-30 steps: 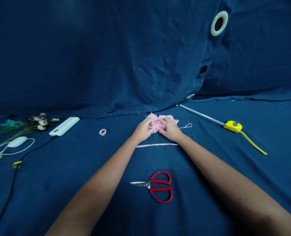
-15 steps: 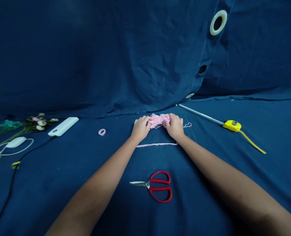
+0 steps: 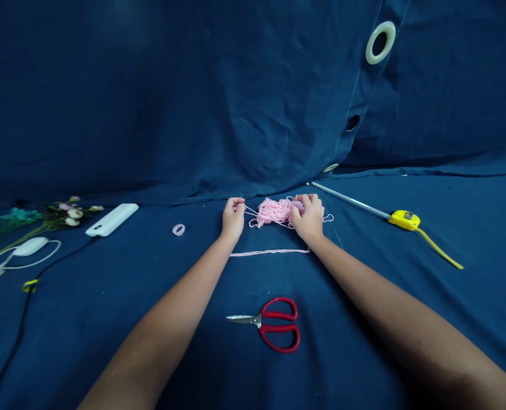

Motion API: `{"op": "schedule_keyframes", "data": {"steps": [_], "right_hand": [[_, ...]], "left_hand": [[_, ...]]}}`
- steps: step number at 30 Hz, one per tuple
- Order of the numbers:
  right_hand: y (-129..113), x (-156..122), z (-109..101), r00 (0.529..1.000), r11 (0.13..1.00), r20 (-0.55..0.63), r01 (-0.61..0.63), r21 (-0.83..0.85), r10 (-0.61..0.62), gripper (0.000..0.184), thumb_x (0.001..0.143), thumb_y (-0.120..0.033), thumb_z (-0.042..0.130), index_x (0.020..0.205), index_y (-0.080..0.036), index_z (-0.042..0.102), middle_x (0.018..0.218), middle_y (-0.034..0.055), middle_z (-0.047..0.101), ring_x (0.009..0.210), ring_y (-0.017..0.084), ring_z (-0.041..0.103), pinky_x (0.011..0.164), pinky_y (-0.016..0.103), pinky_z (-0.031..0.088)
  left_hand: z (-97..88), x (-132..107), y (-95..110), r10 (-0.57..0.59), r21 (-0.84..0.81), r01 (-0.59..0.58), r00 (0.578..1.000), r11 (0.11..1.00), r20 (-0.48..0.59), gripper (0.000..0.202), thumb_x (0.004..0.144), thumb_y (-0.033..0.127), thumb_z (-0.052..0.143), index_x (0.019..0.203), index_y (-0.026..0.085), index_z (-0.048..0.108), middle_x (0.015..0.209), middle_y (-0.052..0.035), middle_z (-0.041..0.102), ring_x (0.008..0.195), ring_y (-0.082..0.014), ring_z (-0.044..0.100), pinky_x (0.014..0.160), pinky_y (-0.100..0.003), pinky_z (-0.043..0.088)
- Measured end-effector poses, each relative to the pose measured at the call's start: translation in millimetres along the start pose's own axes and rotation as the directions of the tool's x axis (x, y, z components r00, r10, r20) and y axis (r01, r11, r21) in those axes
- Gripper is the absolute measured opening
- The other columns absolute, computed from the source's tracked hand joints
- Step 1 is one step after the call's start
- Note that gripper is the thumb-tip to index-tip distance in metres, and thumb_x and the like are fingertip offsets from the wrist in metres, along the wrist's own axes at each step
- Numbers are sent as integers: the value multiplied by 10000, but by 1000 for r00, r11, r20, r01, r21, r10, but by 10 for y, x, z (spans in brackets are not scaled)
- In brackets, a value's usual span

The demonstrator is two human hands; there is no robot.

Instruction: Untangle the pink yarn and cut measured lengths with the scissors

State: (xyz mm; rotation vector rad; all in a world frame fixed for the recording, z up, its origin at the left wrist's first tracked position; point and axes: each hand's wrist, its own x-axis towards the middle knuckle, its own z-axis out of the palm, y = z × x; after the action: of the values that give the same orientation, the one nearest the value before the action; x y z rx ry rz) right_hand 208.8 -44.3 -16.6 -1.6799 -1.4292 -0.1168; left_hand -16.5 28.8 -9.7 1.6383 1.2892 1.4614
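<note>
Head view: tangled heap of pink yarn (image 3: 274, 211) on blue cloth (image 3: 193, 319), between the hands; left hand (image 3: 234, 219) pinched narrow on strands stretching from the heap's left; right hand (image 3: 309, 216) curled onto its right end, gripping yarn; probably very light, soft, limp, hardly slippery; sturdy enough, but quick to knot; best taken by loose outer loops, thumb against fingertip, bulk steadied gently.
</note>
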Motion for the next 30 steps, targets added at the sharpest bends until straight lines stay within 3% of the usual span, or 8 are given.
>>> {"op": "schedule_keyframes", "data": {"steps": [2, 6, 9, 15, 21, 24, 27, 30], "right_hand": [[22, 11, 29, 998, 999, 53, -27, -32, 29, 220, 896, -293, 533, 1053, -211, 664, 1093, 127, 658, 1045, 318, 577, 937, 449, 411], [29, 30, 45, 986, 1000, 169, -9, -2, 9, 109, 865, -277, 573, 932, -228, 644, 845, 45, 692, 872, 267, 618, 867, 400, 415], [19, 35, 40, 967, 992, 235, 76, 98, -97, 142, 863, -254, 578, 969, -230, 670, 874, 41, 727, 888, 258, 642, 862, 378, 444], [21, 5, 73, 946, 973, 234, 201, 113, -222, 314, 896, -240, 588, 1185, -218, 710, 1246, 101, 718, 1175, 299, 602, 1027, 432, 426], [-18, -14, 74, 953, 986, 272, 156, -53, -136, 184, 931, -338, 583, 911, -224, 725, 1063, 106, 724, 1116, 329, 578, 957, 479, 398], [-41, -19, 45, 955, 983, 245, 178, -36, -164, 196, 933, -331, 572, 835, -226, 706, 1012, 93, 701, 1069, 309, 580, 954, 472, 398], [-46, -24, 18, 959, 978, 195, 209, 11, -207, 217, 923, -319, 587, 1054, -234, 738, 1193, 105, 673, 1115, 303, 575, 998, 474, 406], [-44, -29, 9, 900, 950, 305, 304, 72, -312, 380, 945, -337, 589, 1301, -264, 697, 1302, 103, 655, 1215, 314, 551, 1070, 489, 392]], "left_hand": [[1, -7, -9, -48, 5, 49, 998, 999, -27, 160, 832, 179, 579, 984, 219, 605, 818, 9, 619, 726, -159, 597, 700, -276, 480], [-10, -138, 118, 14, 89, -48, 939, 995, 343, 118, 842, 226, 655, 960, 225, 651, 566, 70, 535, 515, -131, 492, 570, -262, 391], [-10, -189, 179, 41, 10, -53, 876, 999, 481, 232, 868, 260, 681, 1097, 226, 692, 689, 21, 702, 620, -161, 639, 654, -281, 486], [32, -52, 30, 123, -197, -67, 950, 978, 286, 495, 844, 175, 644, 1332, 249, 601, 1411, -101, 671, 1306, -270, 637, 1031, -407, 536], [8, -4, -50, 91, -7, -91, 995, 996, 32, 366, 854, 155, 611, 1207, 249, 623, 1333, -95, 648, 1276, -274, 608, 1035, -448, 530], [-20, -69, 50, 227, 156, -223, 974, 962, -6, 285, 891, 179, 612, 1167, 245, 643, 1276, -91, 643, 1198, -261, 621, 1038, -434, 509], [-2, -161, 181, 381, 291, -437, 895, 851, 230, 348, 954, 239, 608, 1298, 280, 645, 1320, -75, 658, 1247, -278, 593, 1097, -451, 444], [52, -224, 247, 338, 348, -539, 801, 767, 495, 328, 982, 350, 624, 1301, 298, 678, 1261, -71, 715, 1178, -314, 612, 1069, -477, 411]]}}
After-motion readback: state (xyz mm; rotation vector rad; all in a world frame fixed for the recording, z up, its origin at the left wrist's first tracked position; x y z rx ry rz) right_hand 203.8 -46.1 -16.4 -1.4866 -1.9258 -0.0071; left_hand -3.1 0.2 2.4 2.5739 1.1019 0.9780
